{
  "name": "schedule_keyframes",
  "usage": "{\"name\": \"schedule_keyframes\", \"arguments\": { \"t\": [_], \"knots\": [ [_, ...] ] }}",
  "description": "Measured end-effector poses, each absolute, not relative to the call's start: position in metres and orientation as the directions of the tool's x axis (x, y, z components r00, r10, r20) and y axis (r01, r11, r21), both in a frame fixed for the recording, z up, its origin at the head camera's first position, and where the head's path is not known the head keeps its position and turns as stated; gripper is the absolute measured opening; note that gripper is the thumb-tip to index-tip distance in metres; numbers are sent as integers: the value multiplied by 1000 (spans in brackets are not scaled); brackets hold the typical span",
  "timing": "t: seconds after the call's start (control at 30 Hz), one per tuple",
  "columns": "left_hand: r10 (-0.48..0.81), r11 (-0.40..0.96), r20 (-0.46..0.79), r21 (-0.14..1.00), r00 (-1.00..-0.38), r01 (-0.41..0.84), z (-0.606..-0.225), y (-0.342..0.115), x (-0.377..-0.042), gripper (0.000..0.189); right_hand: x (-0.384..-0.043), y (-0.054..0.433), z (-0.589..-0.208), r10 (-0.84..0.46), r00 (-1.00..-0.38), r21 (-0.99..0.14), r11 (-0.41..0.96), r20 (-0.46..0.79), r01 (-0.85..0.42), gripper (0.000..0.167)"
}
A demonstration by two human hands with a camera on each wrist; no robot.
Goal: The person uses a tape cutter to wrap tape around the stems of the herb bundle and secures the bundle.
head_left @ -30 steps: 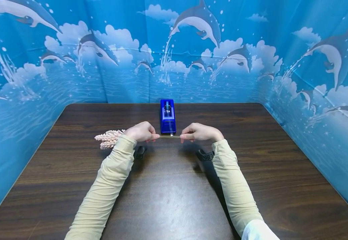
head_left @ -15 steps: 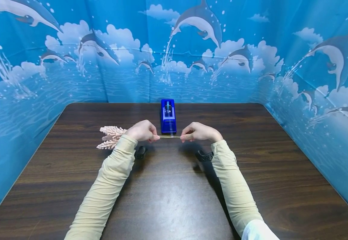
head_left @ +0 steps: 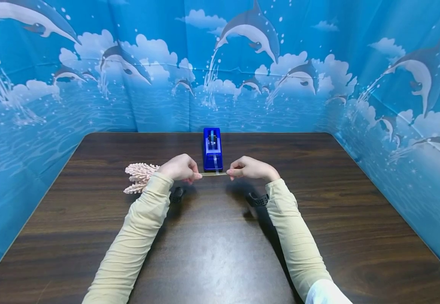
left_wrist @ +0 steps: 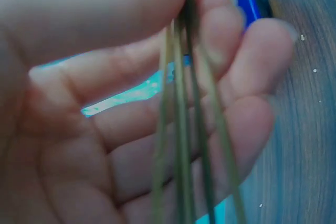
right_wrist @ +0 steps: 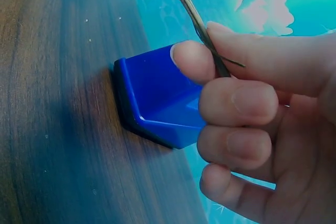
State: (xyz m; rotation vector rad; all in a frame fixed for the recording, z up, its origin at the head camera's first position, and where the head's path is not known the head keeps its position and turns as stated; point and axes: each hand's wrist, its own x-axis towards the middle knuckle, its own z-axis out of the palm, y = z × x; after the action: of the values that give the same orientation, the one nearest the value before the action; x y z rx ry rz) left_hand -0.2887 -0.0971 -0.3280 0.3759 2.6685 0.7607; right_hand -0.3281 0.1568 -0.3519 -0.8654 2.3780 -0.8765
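Observation:
A bunch of dried flowers with pale pink, grainy heads (head_left: 140, 175) lies crosswise in front of me, its thin stems (head_left: 213, 174) spanning the gap between both hands. My left hand (head_left: 179, 167) pinches the stems just right of the heads; in the left wrist view several separate stems (left_wrist: 181, 129) run across the palm from thumb and fingertips. Between thumb and index finger, my right hand (head_left: 255, 168) pinches the stem ends. Just beyond the stems stands a blue tape dispenser (head_left: 212, 148). A clear strip of tape (head_left: 216, 164) reaches from its front down to the stems.
Dark wood-grain table (head_left: 220, 236) lies under the forearms. A blue dolphin-print curtain (head_left: 159, 97) borders its back and sides. Black straps (head_left: 257, 199) hang below the wrists.
The flower heads have turned and shifted slightly right. More of the tape strip now shows between dispenser and stems. Both hands stay nearly in place.

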Motion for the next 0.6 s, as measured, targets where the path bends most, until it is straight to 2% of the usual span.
{"name": "schedule_keyframes", "arguments": {
  "t": [0.2,0.4,0.6],
  "knots": [
    [403,798,-264,569,-876,196,-331,-97,-289,37,-327,158,-352,-694,-700,-695,587,-167,-416,33],
    [411,817,-239,524,-880,239,-332,-95,-288,31,-327,159,-352,-687,-710,-696,586,-154,-415,28],
    [410,808,-228,540,-883,235,-332,-92,-286,30,-327,161,-352,-688,-709,-686,591,-153,-424,23]
  ]
}}
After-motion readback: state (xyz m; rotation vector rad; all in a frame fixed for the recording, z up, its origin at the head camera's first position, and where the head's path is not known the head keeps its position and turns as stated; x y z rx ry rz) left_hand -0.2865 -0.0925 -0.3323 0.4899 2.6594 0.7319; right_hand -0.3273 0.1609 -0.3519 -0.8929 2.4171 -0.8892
